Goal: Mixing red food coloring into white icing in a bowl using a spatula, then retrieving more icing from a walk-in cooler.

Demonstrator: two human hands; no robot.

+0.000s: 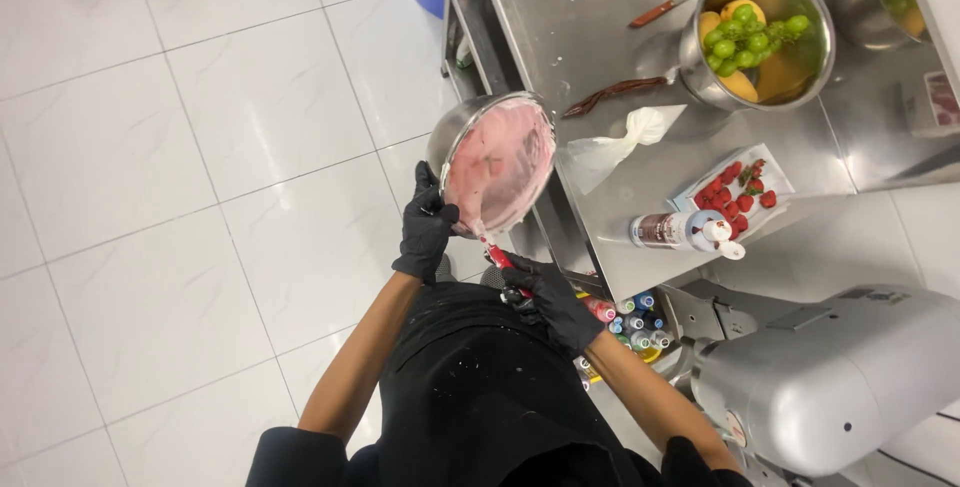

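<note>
Room: white tiled floor [180, 147] on your left, steel counter [600, 37] ahead and to your right.
Bowl: you hold a steel bowl [497, 162] tilted on its side off the counter's near edge, its mouth turned toward you and its inside smeared with pink cream.
Left hand: your black-gloved left hand [427, 229] is clamped on the bowl's lower rim, thumb over the edge.
Right hand: your gloved right hand [553, 299] is closed round the red handle of a spatula [497, 252], whose blade reaches up into the bowl's lower part.
Counter: a limp piping bag [620, 142] lies just beside the bowl, with a dark brown strip [612, 95] above it.
Fruit: a big steel bowl [815, 42] holds green grapes and orange pieces; a white tray of strawberries [735, 190] sits near the edge.
Bottle: a bottle [680, 231] lies on its side by the tray.
Below: small colour bottles [632, 322] sit under the counter, near your right wrist.
Mixer: a grey stand mixer [840, 377] fills the lower right.
</note>
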